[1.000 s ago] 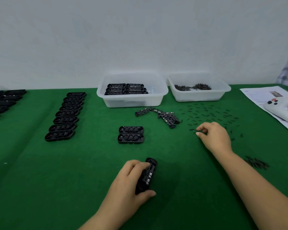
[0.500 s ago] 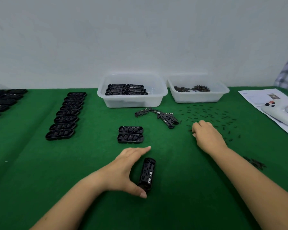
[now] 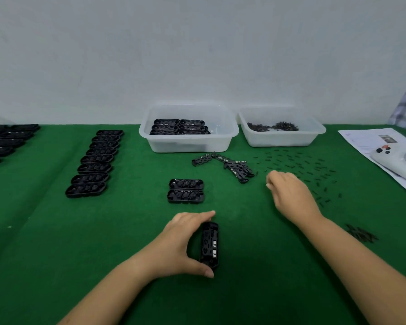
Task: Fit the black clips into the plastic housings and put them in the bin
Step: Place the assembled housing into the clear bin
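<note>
Near the front edge of the green counter [image 3: 56,254], at its middle, the left hand [image 3: 181,242] arched over one black housing [image 3: 209,245] that lay lengthwise; its fingers [image 3: 204,214] touched the far end and its thumb the near end, spread wide around the part. Further right, the right hand [image 3: 291,195] rested knuckles up at the edge of the scattered black clips [image 3: 298,165]; its fingers were curled under, and whether they pinched a clip could not be told. Just beyond the left hand two more housings [image 3: 185,191] lay side by side, touching. Toward the back edge stood the bin [image 3: 190,144] with finished housings stacked inside, and beside it a second tub [image 3: 281,139] holding small dark parts. A row of housings [image 3: 96,160] ran along the left part of the counter.
</note>
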